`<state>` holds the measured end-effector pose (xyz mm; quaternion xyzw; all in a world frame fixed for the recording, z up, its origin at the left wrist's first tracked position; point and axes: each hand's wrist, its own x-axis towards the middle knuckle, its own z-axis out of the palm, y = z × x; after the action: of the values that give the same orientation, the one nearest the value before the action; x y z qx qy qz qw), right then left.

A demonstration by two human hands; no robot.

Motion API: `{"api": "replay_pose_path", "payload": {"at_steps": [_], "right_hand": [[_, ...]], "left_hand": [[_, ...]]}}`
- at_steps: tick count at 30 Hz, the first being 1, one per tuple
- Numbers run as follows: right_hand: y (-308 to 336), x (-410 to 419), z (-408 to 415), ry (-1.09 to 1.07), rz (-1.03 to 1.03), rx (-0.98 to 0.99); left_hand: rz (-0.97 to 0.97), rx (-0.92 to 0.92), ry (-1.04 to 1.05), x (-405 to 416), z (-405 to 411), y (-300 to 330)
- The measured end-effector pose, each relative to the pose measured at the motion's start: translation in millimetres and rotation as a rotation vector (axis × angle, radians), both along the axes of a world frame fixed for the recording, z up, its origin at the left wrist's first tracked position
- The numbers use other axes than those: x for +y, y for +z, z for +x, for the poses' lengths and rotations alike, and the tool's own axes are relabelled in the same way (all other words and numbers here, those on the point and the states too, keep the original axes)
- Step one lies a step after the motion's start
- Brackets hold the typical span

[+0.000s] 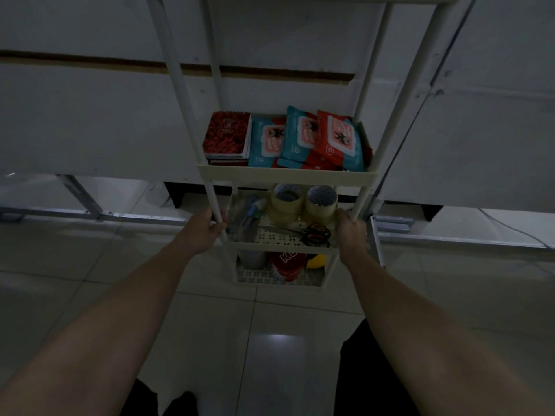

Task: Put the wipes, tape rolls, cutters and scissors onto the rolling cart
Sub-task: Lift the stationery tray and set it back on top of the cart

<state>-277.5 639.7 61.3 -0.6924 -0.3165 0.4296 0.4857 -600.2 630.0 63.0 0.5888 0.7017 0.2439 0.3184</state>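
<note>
With the wipes [306, 141], tape rolls [303, 204] and scissors [312, 233] already on the cart [282, 174], the left hand [207, 225] and right hand [350, 228] each wrap tight around a cart pole, so push slowly and evenly to keep things from sliding.

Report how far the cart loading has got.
Done, it seems: wipes packs on the upper shelf; tape rolls, scissors and what look like cutters below. In hand: left hand and right hand grip the cart posts. Nothing visibly left.
</note>
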Motion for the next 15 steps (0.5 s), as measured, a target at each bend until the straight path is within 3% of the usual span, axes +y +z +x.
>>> {"api": "replay_pose_path", "payload": {"at_steps": [11,15], "right_hand": [[-4.8,2.9,0.2,-0.057,-0.050,-0.055],[6.8,0.2,8.7,0.093,-0.169,-0.203]], "left_hand": [[-0.086,-0.016,0.004,0.3,0.6,11.2],[-0.246,0.018,-0.003,-8.1,7.0,37.7]]}}
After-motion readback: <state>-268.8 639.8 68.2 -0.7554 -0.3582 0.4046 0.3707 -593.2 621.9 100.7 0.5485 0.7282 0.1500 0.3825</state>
